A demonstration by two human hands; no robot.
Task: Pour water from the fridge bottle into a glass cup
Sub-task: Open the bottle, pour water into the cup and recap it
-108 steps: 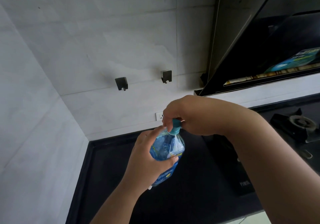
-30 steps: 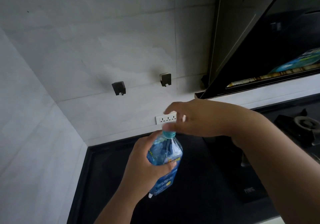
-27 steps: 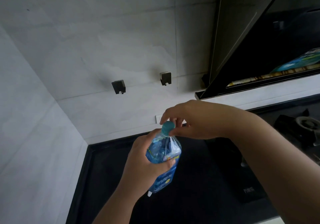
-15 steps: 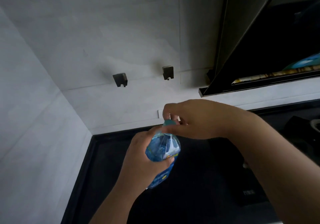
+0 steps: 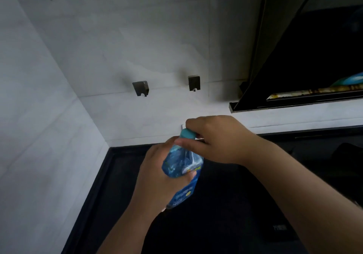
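A clear plastic water bottle (image 5: 181, 163) with a blue label is held above the black countertop (image 5: 117, 185), tilted a little to the right. My left hand (image 5: 157, 177) grips its body from the left, fingers wrapped around the label. My right hand (image 5: 216, 137) reaches over from the right and pinches the teal cap (image 5: 188, 133) between thumb and fingers. The cap sits on the bottle's neck. No glass cup is in view.
A grey tiled wall with two dark hooks (image 5: 140, 88) (image 5: 194, 82) stands behind, with a white socket partly hidden by my right hand. A black range hood (image 5: 306, 57) hangs at upper right above a dark hob (image 5: 324, 155).
My right hand let go of the cap a second ago, then closed on it again. The bottle stays in my left hand; the view has tilted slightly upward.
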